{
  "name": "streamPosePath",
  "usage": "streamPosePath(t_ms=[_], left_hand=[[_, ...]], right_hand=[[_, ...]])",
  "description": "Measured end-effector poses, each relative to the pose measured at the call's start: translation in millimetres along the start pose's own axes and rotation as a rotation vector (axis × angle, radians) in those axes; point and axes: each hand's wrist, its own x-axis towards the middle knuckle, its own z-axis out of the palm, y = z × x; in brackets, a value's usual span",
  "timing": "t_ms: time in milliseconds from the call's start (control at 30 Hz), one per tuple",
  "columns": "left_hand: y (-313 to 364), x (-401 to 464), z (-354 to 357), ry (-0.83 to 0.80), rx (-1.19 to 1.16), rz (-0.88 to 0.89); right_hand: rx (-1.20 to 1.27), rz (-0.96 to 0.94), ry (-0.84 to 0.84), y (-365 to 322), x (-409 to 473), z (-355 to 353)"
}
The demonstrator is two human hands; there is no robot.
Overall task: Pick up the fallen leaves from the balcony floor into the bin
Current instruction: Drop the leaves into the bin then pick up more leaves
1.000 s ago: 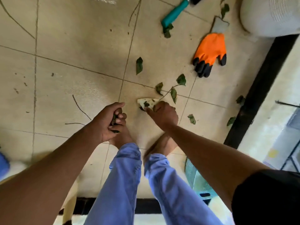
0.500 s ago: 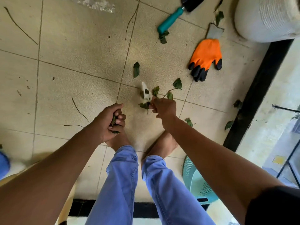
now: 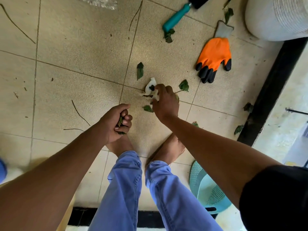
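Bin: your teal perforated bin (image 3: 206,194) stands on the floor under your right forearm, nearest you.
Left hand: your left hand (image 3: 115,122) is fisted round a bunch of green leaves (image 3: 120,121).
Right hand: your right hand (image 3: 164,102) pinches a pale scrap (image 3: 150,86) and leaves at its fingertips.
Loose leaves: one leaf (image 3: 140,70) lies beyond your fingers, another (image 3: 184,85) just right of them.
Floor: beige tiles (image 3: 83,47) strewn with twigs.
Far: an orange glove (image 3: 213,59), a teal-handled trowel (image 3: 176,17), a white pot (image 3: 276,19).
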Motion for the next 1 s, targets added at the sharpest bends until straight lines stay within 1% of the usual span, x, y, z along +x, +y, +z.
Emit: streamPosePath(t_ms=[100, 200, 267, 367, 467, 533, 667, 833, 933, 1000], left_hand=[[-0.9, 0.5, -5.6, -0.002, 0.021, 0.000], [-5.1, -0.1, -12.0, 0.010, 0.018, -0.005], [-9.3, -1.6, -14.3, 0.019, 0.009, -0.008], [-15.2, -3.0, -16.4, 0.023, -0.014, -0.016], [-19.0, -2.9, -18.2, 0.021, -0.015, -0.020], [-19.5, -2.1, -18.5, 0.018, -0.018, -0.020], [-17.8, 0.0, -18.3, 0.003, -0.014, -0.012], [-18.0, 1.2, -15.8, 0.000, -0.017, -0.017], [-20.5, 3.7, -14.3, -0.006, -0.003, -0.022], [-21.1, 6.1, -13.8, -0.007, 0.008, -0.020]], right_hand=[[-0.033, 0.065, -0.015, -2.6, 13.9, 6.8], [0.041, 0.148, -0.034, -3.3, 22.5, 3.3], [0.128, 0.163, -0.019, -2.3, 23.8, -1.9], [0.250, 0.112, 0.078, 1.4, 26.7, -7.5], [0.285, 0.024, 0.210, 4.7, 35.3, -9.4], [0.291, 0.008, 0.245, 6.8, 41.1, -13.0], [0.223, 0.042, 0.226, 20.8, 42.2, -19.6], [-0.017, 0.130, 0.247, 52.3, 30.3, -18.4], [-0.054, 0.134, 0.202, 65.1, 30.2, -14.0], [-0.038, 0.124, 0.205, 66.6, 35.0, -15.5]])
